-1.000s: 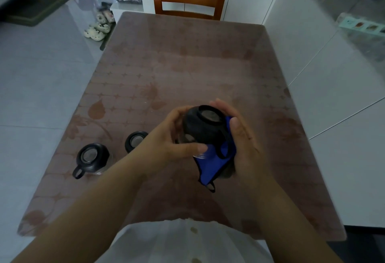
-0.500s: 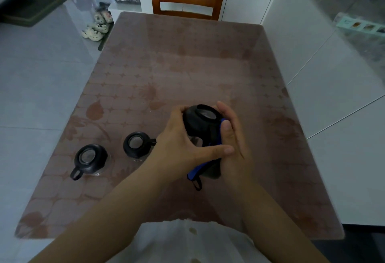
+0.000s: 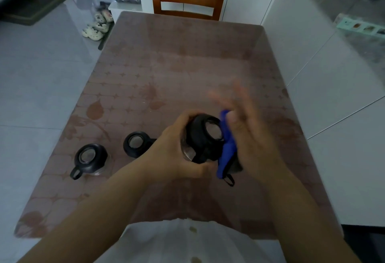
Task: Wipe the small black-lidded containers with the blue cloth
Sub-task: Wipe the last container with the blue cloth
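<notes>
My left hand point(image 3: 177, 150) grips a small glass container with a black lid point(image 3: 205, 135), held tilted above the table. The blue cloth point(image 3: 228, 148) lies against the container's right side. My right hand point(image 3: 248, 129) presses the cloth to it with straight, motion-blurred fingers spread upward. Two more black-lidded containers stand on the table to the left: one point(image 3: 135, 143) just beside my left wrist, another point(image 3: 90, 158) with a loop handle further left.
The brown patterned table point(image 3: 177, 64) stretches ahead. A wooden chair point(image 3: 187, 0) stands at its far end. White cabinets point(image 3: 333, 95) run close along the right side. Shoes point(image 3: 95, 27) lie on the grey floor at the far left.
My right hand has opened, its fingers now straight and spread against the cloth. The container has turned in my left hand, lid facing more to the right.
</notes>
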Action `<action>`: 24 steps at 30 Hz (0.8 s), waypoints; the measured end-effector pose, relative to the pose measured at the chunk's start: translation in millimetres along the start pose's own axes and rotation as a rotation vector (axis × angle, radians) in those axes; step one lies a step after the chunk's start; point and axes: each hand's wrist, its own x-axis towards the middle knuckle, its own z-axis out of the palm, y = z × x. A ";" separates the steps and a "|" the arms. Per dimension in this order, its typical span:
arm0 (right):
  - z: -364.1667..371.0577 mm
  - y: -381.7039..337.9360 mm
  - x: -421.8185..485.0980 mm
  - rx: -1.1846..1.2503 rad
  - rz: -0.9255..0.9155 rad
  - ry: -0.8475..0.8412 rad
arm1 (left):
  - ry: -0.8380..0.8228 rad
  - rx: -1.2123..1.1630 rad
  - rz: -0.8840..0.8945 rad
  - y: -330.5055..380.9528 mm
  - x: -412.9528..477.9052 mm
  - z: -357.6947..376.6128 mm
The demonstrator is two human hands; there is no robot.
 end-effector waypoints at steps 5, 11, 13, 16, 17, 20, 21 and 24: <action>-2.2 3.6 -0.4 -0.052 0.125 -0.316 | -0.031 -0.031 -0.003 -2.6 -2.5 0.4; -8.9 7.8 -0.5 0.004 0.152 -0.409 | -0.052 -0.011 0.012 -6.3 -5.3 0.8; -8.9 12.3 -2.0 0.009 0.130 -0.364 | -0.057 -0.034 0.010 -6.1 -5.0 1.3; -7.1 19.8 -6.1 0.063 0.122 -0.224 | -0.049 -0.044 0.024 -6.4 -3.4 1.9; -7.5 22.1 -7.2 0.080 0.121 -0.166 | -0.047 -0.048 0.025 -7.9 -3.0 1.9; -9.8 23.8 -9.2 0.162 0.105 0.001 | -0.019 -0.143 -0.008 -14.4 -1.6 0.9; -8.6 22.3 -10.3 0.191 0.085 0.034 | 0.003 -0.185 -0.017 -15.4 -0.7 0.7; 9.4 15.4 -12.7 0.138 0.042 0.024 | 0.091 -0.249 -0.022 -14.5 3.1 4.5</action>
